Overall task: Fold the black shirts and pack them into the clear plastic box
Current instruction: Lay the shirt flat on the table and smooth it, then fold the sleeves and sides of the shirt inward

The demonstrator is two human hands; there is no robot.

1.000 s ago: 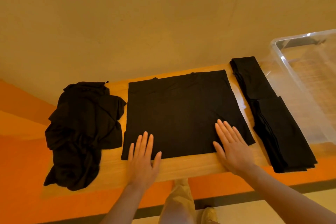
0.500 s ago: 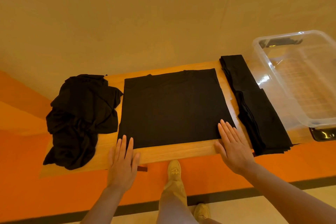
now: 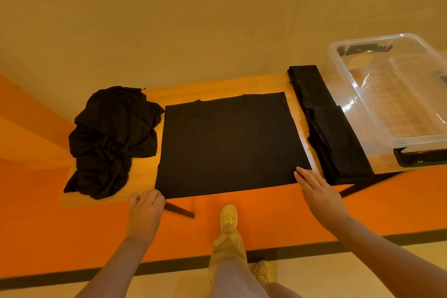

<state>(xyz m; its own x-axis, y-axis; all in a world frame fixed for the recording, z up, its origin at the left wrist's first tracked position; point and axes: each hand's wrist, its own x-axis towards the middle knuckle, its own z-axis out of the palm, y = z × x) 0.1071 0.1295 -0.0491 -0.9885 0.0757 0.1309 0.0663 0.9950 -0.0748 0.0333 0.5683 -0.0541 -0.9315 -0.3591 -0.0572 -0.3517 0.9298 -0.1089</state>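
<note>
A black shirt (image 3: 229,145), folded into a flat square, is being kept spread on the wooden table (image 3: 217,84). Its near left corner is being touched by the left hand (image 3: 146,213), fingers curled; whether cloth is being pinched cannot be told. Its near right corner is being touched by the right hand (image 3: 319,196), fingers straight and together. A crumpled pile of shirts (image 3: 111,138) is lying to the left, a stack of folded shirts (image 3: 331,128) to the right, just beside the clear plastic box (image 3: 338,60) at the table's right end.
</note>
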